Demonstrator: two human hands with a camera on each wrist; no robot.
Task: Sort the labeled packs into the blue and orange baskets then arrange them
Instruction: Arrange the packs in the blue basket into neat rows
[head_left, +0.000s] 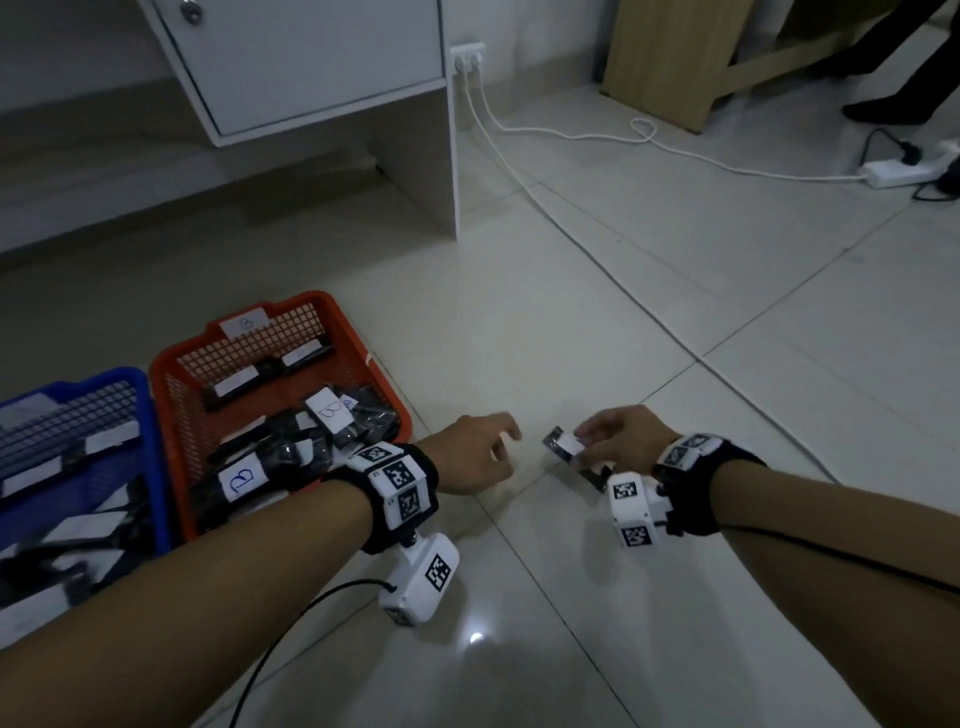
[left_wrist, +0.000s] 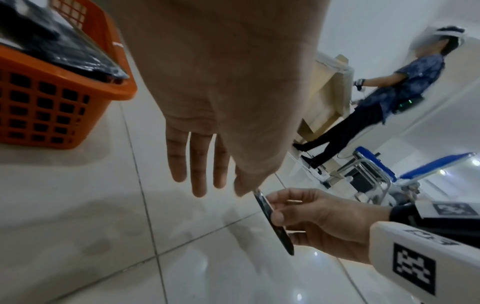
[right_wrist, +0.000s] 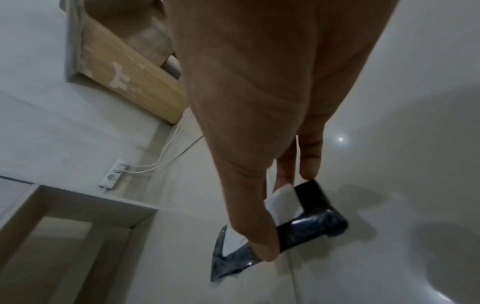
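My right hand pinches a black pack with a white label just above the floor tiles; the same black pack shows under my thumb and fingers in the right wrist view. Edge-on, the pack appears in the left wrist view. My left hand hovers empty a little to the left of it, fingers relaxed. The orange basket holds several black packs labeled B. The blue basket at far left holds several labeled packs.
A white cabinet stands behind the baskets. White cables run across the floor to a power strip. A wooden furniture leg and another person's legs are at the back right.
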